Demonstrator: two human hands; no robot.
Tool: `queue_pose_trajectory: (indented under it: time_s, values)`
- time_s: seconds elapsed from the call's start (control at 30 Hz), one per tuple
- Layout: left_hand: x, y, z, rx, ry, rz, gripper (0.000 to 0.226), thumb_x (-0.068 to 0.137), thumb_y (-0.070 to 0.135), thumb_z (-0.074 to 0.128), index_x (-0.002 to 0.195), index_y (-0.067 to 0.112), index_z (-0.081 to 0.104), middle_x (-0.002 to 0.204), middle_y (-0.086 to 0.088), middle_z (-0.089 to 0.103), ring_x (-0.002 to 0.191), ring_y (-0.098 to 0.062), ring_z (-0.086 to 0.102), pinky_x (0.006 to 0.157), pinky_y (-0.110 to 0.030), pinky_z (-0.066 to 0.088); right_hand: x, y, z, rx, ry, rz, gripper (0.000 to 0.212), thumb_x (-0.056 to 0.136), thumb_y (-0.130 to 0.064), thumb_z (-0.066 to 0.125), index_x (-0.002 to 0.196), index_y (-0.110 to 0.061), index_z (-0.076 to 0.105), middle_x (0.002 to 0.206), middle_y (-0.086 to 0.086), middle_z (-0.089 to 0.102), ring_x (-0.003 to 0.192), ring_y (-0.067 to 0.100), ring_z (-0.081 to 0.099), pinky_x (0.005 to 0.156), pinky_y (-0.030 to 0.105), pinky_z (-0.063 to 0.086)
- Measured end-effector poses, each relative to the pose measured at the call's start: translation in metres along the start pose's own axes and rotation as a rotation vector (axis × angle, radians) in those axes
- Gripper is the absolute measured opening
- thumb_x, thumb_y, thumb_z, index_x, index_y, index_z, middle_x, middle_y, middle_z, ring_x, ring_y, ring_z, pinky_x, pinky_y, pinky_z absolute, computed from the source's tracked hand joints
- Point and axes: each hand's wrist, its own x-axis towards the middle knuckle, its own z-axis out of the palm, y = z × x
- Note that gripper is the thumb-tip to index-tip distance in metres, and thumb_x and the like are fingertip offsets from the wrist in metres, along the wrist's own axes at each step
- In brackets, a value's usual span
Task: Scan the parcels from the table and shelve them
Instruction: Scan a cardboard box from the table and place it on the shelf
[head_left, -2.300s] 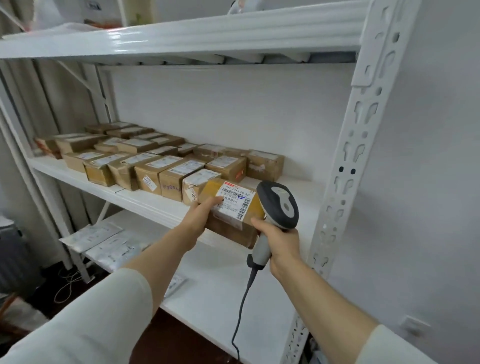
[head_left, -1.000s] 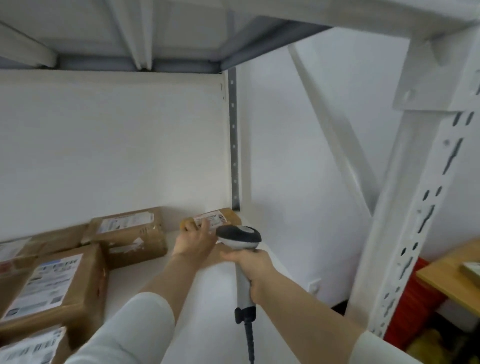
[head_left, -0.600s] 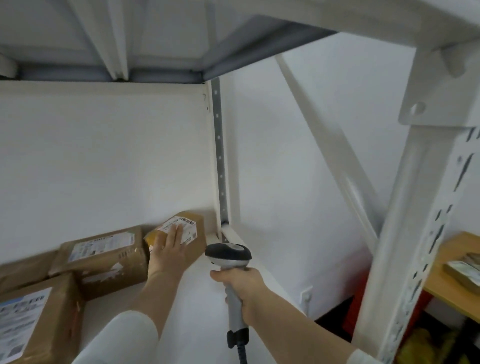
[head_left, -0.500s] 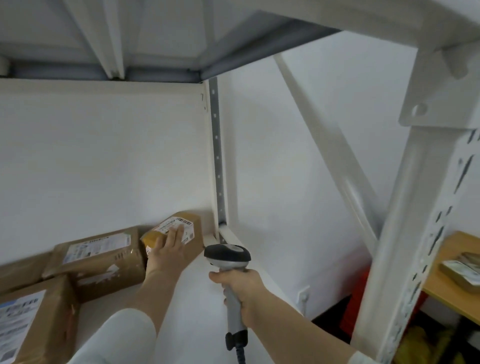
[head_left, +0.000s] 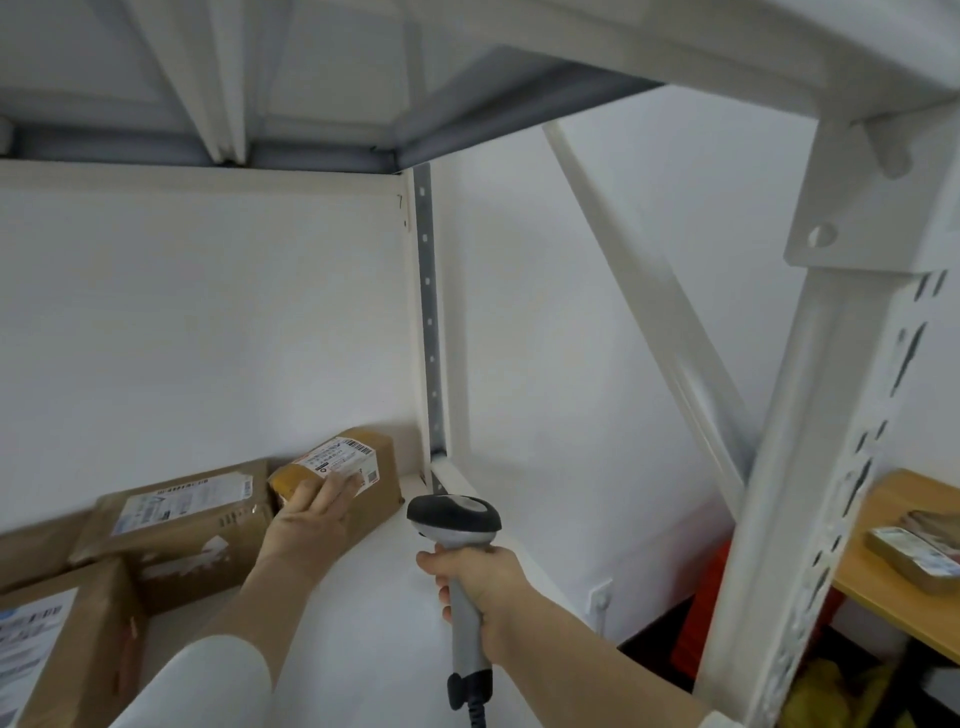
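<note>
A small brown parcel (head_left: 371, 467) with a white barcode label lies at the back right corner of the white shelf board (head_left: 374, 613), against the back wall. My left hand (head_left: 311, 519) rests on its near top, fingers laid over the label's edge. My right hand (head_left: 478, 587) grips the grey handle of a barcode scanner (head_left: 454, 522), whose dark head sits just right of the parcel, above the shelf.
Other brown parcels (head_left: 182, 525) lie to the left along the wall, one more (head_left: 57, 644) at the near left. A white upright post (head_left: 810, 493) and a diagonal brace (head_left: 654, 312) frame the right side. A wooden table (head_left: 883, 592) with parcels (head_left: 919, 551) stands at far right.
The parcel went from the shelf's front edge to the back corner beside the other parcels. In the last half second my left hand stays on it and the scanner has barely moved.
</note>
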Motion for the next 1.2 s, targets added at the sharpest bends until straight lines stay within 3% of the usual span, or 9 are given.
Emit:
queue_pose_trajectory:
  time_s: [0.07,0.13,0.2,0.37,0.6,0.7,0.9,1.0,1.2]
  values:
    - [0.000,0.008,-0.001,-0.030,0.005,-0.031,0.051,0.098,0.007,0.041,0.148,0.005,0.029,0.159,-0.015,0.003,0.145,-0.032,0.008,0.112,-0.040,0.023,-0.001,-0.001,0.000,-0.010,-0.008,0.005,0.057,0.061,-0.017,0.082,0.113,-0.003,0.064,0.087,0.009,0.062,0.080,0.024,0.057,0.082,0.037,0.049]
    - [0.002,0.016,-0.004,-0.143,-0.027,-0.068,0.048,0.098,0.007,0.043,0.145,0.006,0.036,0.148,-0.013,0.026,0.127,-0.030,0.043,0.099,-0.035,0.044,-0.001,-0.001,-0.001,-0.030,-0.003,0.007,0.042,0.070,-0.014,0.081,0.107,-0.002,0.066,0.083,0.009,0.061,0.074,0.021,0.056,0.077,0.033,0.049]
    - [0.004,0.018,-0.006,-0.266,-0.088,-0.094,0.040,0.098,0.011,0.040,0.137,0.012,0.046,0.136,-0.008,0.038,0.111,-0.022,0.055,0.088,-0.031,0.051,0.000,-0.001,-0.003,-0.038,-0.005,0.012,0.037,0.072,-0.013,0.080,0.105,-0.003,0.066,0.081,0.008,0.061,0.070,0.020,0.056,0.076,0.033,0.049]
    - [0.008,0.014,0.001,-0.371,-0.217,-0.202,0.042,0.097,0.013,0.038,0.138,0.014,0.043,0.138,-0.011,0.039,0.123,-0.021,0.044,0.096,-0.033,0.048,0.002,0.000,-0.004,-0.060,-0.008,0.009,0.043,0.071,-0.014,0.081,0.109,-0.003,0.065,0.082,0.008,0.063,0.073,0.020,0.057,0.087,0.038,0.051]
    - [0.004,0.022,0.001,-0.504,-0.225,-0.268,0.051,0.094,0.015,0.040,0.144,0.013,0.029,0.143,-0.005,0.036,0.130,-0.019,0.036,0.098,-0.035,0.047,-0.008,-0.003,-0.012,-0.089,-0.036,0.019,0.031,0.077,-0.014,0.078,0.104,-0.005,0.064,0.085,0.008,0.061,0.077,0.021,0.056,0.073,0.033,0.053]
    - [-0.006,0.028,-0.011,-0.552,-0.207,-0.282,0.049,0.094,0.014,0.042,0.142,0.016,0.033,0.138,-0.003,0.043,0.123,-0.018,0.045,0.094,-0.033,0.050,-0.025,-0.005,-0.015,-0.070,-0.099,0.041,0.020,0.081,-0.018,0.076,0.094,-0.009,0.063,0.086,0.008,0.060,0.076,0.019,0.056,0.066,0.030,0.049]
    - [-0.051,0.036,-0.053,-0.545,-0.148,-0.300,0.046,0.095,0.022,0.043,0.140,0.018,0.038,0.137,-0.005,0.046,0.123,-0.022,0.046,0.093,-0.033,0.046,-0.072,-0.003,-0.021,-0.118,-0.221,0.032,0.039,0.088,-0.036,0.069,0.117,-0.013,0.057,0.077,0.009,0.068,0.063,0.017,0.062,0.055,0.024,0.048]
    - [-0.085,0.051,-0.073,-0.535,-0.158,-0.292,0.046,0.095,0.028,0.045,0.139,0.020,0.041,0.135,-0.006,0.047,0.124,-0.026,0.045,0.093,-0.037,0.047,-0.100,0.010,-0.035,-0.121,-0.279,0.049,0.029,0.087,-0.037,0.069,0.104,-0.015,0.060,0.073,0.010,0.068,0.058,0.018,0.058,0.066,0.033,0.053]
    - [-0.167,0.111,-0.123,-0.609,-0.147,-0.353,0.042,0.093,0.025,0.047,0.135,0.022,0.046,0.120,-0.004,0.056,0.109,-0.023,0.055,0.083,-0.034,0.050,-0.167,0.052,-0.091,-0.129,-0.381,0.088,0.026,0.086,-0.034,0.071,0.095,-0.012,0.062,0.060,0.006,0.062,0.046,0.015,0.050,0.054,0.028,0.048]
